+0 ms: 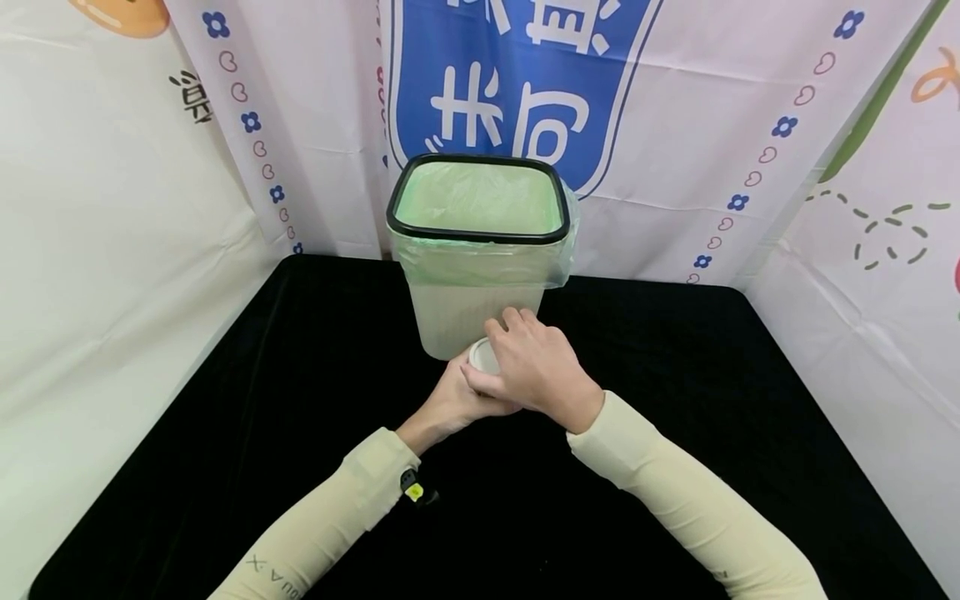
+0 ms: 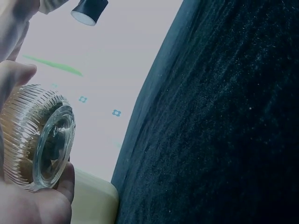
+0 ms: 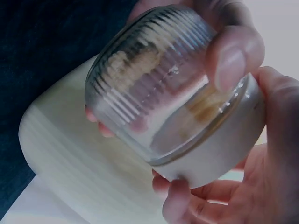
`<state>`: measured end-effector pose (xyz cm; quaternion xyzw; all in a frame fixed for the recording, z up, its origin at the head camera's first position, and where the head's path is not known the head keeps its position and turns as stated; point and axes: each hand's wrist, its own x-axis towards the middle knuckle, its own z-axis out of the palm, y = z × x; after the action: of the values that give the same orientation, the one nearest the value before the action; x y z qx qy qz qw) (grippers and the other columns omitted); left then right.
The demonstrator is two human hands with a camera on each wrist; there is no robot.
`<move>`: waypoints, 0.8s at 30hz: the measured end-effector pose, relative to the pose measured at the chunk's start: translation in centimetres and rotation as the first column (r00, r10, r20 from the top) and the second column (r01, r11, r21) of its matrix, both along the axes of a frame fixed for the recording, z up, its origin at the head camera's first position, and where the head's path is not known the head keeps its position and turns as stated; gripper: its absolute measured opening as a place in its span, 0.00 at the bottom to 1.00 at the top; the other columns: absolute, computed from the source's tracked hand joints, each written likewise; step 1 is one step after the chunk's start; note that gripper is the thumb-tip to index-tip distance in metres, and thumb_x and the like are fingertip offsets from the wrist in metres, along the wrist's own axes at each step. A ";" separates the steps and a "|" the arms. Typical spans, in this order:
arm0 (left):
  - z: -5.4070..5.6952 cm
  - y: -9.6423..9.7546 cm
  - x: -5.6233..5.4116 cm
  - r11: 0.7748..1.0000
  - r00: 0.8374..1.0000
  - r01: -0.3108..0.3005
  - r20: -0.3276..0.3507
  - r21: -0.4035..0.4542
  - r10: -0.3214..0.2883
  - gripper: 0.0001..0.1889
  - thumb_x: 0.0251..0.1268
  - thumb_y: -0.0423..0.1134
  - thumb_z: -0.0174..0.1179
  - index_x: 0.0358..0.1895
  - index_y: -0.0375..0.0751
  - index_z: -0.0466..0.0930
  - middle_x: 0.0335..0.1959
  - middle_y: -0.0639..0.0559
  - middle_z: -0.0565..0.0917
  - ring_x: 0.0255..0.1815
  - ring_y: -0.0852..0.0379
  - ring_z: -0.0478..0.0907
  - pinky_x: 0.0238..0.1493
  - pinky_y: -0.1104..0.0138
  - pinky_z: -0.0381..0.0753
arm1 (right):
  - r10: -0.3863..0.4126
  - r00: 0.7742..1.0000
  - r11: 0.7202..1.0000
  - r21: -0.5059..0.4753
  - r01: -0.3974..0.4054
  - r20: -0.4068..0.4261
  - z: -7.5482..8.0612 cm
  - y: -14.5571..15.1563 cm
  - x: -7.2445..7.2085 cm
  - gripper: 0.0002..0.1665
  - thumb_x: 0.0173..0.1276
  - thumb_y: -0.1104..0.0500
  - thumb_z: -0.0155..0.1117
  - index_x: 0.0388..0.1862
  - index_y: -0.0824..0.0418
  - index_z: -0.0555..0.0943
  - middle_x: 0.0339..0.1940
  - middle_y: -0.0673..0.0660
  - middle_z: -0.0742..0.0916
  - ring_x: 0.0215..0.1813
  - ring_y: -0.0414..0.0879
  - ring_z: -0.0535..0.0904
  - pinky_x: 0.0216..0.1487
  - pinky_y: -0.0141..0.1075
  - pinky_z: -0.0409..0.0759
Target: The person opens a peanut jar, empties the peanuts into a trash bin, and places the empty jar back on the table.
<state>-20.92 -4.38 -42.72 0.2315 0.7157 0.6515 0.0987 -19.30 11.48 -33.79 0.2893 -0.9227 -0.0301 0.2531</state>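
A ribbed clear glass jar (image 3: 140,88) with some light-brown clumps inside is held up in front of the bin. My left hand (image 1: 461,398) grips the jar's body; in the left wrist view its round glass base (image 2: 55,147) faces the camera, tilted. On the jar's mouth sits a white lid (image 3: 217,156), and the fingers and thumb of my right hand (image 1: 540,362) are curled round its edge. In the head view the hands hide most of the jar, and only part of the lid's top shows.
A pale waste bin (image 1: 480,304) with a black rim (image 1: 480,237) and a green-tinted liner bag (image 1: 558,258) stands just beyond the hands on a black cloth-covered table (image 1: 675,367). Printed white curtains (image 1: 690,150) close off the back and both sides.
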 end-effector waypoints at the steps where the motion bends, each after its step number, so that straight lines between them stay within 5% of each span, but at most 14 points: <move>1: 0.0 0.0 0.0 1.000 1.000 0.001 0.002 -0.002 -0.001 0.45 0.59 0.31 0.77 0.78 0.51 0.65 0.71 0.46 0.75 0.67 0.46 0.78 0.65 0.53 0.83 | 0.011 1.000 1.000 -0.003 -0.011 0.010 0.0 0.1 0.0 0.33 0.70 0.30 0.61 0.38 0.60 0.83 0.35 0.59 0.85 0.35 0.55 0.82 0.23 0.47 0.85; 24: -0.1 -0.3 -0.1 1.000 0.998 0.027 0.054 -0.008 -0.027 0.43 0.57 0.32 0.78 0.76 0.48 0.67 0.68 0.46 0.78 0.63 0.48 0.80 0.63 0.55 0.84 | 0.185 0.978 0.983 -0.015 -0.184 0.092 0.2 1.0 -0.8 0.31 0.69 0.31 0.62 0.41 0.58 0.82 0.39 0.56 0.83 0.39 0.52 0.79 0.30 0.44 0.86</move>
<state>-20.99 -4.65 -42.77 0.2231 0.7123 0.6531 0.1278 -20.12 12.46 -33.59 0.3738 -0.9028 0.0100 0.2123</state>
